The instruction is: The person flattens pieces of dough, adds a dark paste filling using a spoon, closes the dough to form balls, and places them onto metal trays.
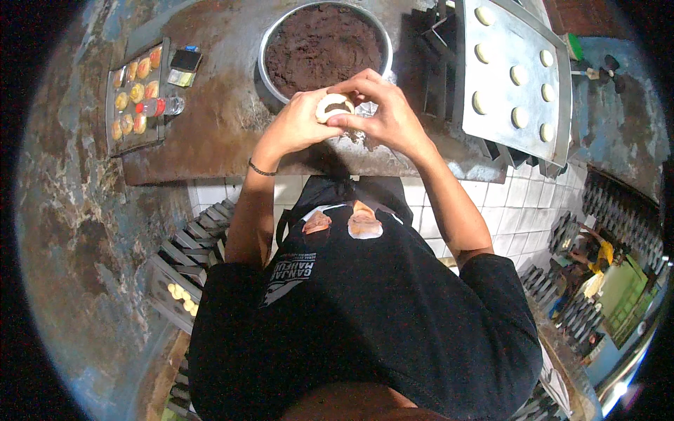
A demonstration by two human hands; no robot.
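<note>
In front of my body, both hands meet around a piece of pale dough [330, 102] with dark brown filling showing in its middle. My left hand [298, 121] is closed around its left side and underneath. With thumb and fingers, my right hand [382, 111] grips the dough's right edge. Just beyond the hands stands a large round metal bowl [262, 62] full of dark brown paste [323, 49]. To the right, a metal tray [505, 42] carries several round pale dough pieces [519, 76], spaced apart.
At the left of the worktable [210, 140] lies a tray [133, 145] of baked buns [144, 68]. Beside it are a clear bottle with a red cap [172, 106] and a black flat object [185, 60]. Lower left, another tray [161, 281] holds small yellowish pieces [182, 296].
</note>
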